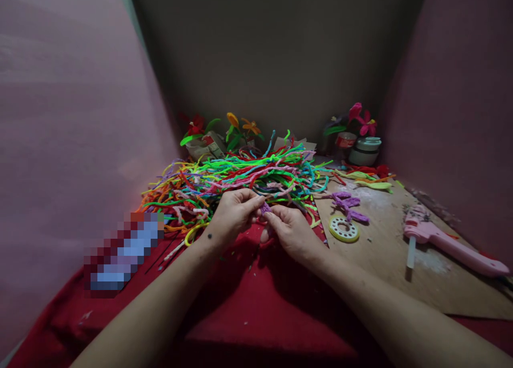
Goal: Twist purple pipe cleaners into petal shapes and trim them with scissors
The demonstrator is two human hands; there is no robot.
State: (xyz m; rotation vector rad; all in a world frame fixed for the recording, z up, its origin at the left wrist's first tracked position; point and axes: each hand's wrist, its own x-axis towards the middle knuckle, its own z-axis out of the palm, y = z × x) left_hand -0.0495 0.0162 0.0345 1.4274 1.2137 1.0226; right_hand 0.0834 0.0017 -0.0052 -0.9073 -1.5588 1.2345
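Observation:
A small purple piece of pipe cleaner (265,209) is pinched between my two hands above the red cloth. My left hand (237,213) closes thumb and fingers on its left side. On the other side my right hand (289,228) grips it, fingers curled; part of the piece is hidden behind the fingertips. Just beyond the hands lies a big heap of coloured pipe cleaners (256,170). To the right, several purple pipe-cleaner shapes (349,206) rest on a brown board, beside a round yellow-rimmed spool (343,229).
A pink glue gun (452,242) with a glue stick lies on the brown board (380,272). Pipe-cleaner flowers (244,126) and a lidded jar (364,151) stand at the back. Red cloth (256,325) covers the table. A blurred-out object (128,253) lies at left. Walls stand on both sides.

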